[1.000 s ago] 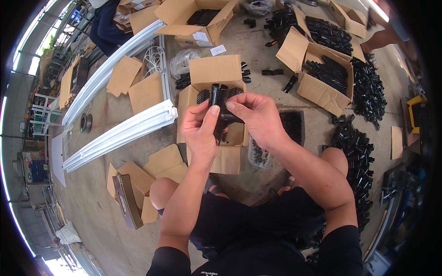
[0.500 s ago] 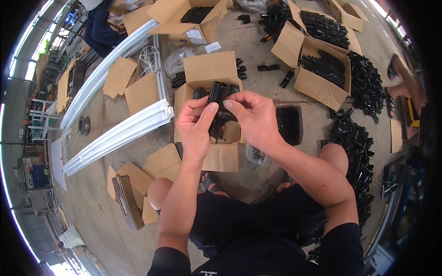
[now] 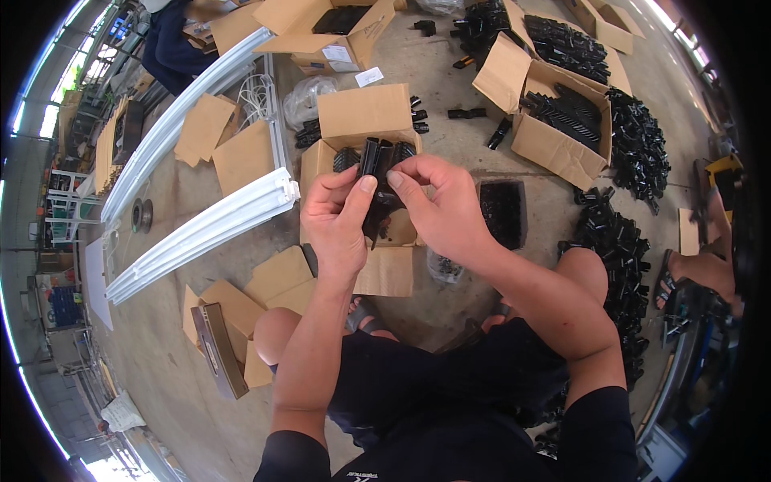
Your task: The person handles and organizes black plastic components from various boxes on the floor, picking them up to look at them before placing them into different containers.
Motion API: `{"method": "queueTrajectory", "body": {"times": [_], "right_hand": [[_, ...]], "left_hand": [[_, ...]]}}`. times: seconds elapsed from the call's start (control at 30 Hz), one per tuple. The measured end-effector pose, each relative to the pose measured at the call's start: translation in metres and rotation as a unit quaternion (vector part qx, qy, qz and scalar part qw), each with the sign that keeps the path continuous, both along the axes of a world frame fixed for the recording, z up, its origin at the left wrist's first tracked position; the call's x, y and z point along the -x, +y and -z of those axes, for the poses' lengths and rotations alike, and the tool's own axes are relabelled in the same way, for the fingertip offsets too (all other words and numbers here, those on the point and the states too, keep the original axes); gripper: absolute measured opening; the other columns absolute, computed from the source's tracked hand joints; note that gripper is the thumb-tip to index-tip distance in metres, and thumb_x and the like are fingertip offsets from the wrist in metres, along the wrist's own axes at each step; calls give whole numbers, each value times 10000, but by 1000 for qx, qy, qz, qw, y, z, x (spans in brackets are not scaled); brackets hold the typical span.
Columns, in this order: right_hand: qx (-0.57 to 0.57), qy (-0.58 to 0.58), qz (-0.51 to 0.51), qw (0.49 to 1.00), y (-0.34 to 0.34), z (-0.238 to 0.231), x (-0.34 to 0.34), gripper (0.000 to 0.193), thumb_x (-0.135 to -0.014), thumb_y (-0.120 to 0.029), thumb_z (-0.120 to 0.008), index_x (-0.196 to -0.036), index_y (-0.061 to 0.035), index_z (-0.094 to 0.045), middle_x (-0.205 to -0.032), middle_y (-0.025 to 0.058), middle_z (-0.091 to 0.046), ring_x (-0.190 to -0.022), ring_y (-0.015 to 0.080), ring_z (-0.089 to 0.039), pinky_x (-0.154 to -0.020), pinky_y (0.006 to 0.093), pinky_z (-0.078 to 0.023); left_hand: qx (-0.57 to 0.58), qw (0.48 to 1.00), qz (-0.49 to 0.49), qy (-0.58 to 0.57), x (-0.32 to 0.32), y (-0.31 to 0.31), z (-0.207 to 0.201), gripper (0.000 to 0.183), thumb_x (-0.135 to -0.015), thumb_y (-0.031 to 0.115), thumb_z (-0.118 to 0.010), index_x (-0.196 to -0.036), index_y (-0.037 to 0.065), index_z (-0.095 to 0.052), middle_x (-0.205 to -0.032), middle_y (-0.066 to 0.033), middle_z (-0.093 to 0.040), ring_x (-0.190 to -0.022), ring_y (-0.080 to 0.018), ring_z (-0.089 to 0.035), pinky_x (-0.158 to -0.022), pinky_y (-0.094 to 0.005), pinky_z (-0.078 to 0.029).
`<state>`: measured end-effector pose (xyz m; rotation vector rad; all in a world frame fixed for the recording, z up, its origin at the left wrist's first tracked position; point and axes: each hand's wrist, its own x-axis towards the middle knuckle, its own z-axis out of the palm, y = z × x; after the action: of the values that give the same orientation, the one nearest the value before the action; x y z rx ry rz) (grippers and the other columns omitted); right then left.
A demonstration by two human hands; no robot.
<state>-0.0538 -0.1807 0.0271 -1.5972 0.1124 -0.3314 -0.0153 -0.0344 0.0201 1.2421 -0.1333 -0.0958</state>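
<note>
Between both hands, above an open cardboard box (image 3: pixel 363 108), I hold a glossy black plastic part (image 3: pixel 370 157), long and grooved. My left hand (image 3: pixel 336 221) grips it with the thumb pressed along its near side. The thumb and fingers of my right hand (image 3: pixel 443 205) are pinched together at the part's right side. Whether a small separate piece sits in that pinch is hidden. Inside the box, ribbed black parts (image 3: pixel 346 159) stand stacked along the far side, partly covered by my hands.
White metal rails (image 3: pixel 205 233) extend to the left, beside a folded carton (image 3: pixel 221 345). A dark tray (image 3: pixel 503 214) lies right of the box. Heaps of black parts (image 3: pixel 610 249) and another filled carton (image 3: pixel 558 153) occupy the right. A co-worker's leg (image 3: pixel 703 275) shows at the far right.
My hands stay almost in place around the black part, which tilts very slightly. At the far right, the co-worker's foot and leg have moved nearer to me.
</note>
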Motion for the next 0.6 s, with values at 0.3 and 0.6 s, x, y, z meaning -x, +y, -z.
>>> {"method": "queueTrajectory", "body": {"times": [0.3, 0.6], "right_hand": [[-35, 17, -89, 995, -16, -7, -4, 147, -929, -84, -688, -918, 62, -696, -949, 95, -656, -760, 144, -637, -686, 306, -515], [-93, 33, -55, 994, -8, -13, 1, 123, -940, -64, -677, -945, 59, -669, -874, 67, -675, -778, 91, -630, -696, 283, -526]], "left_hand": [[14, 1000, 6, -10, 5, 1, -2, 118, -965, 32, -655, -1066, 16, -597, -1007, -129, -728, -806, -122, -693, -675, -278, -600], [25, 1000, 7, 2, 8, 1, -4, 134, -968, 44, -656, -1083, 24, -591, -1029, -135, -722, -809, -133, -694, -669, -276, -601]]}}
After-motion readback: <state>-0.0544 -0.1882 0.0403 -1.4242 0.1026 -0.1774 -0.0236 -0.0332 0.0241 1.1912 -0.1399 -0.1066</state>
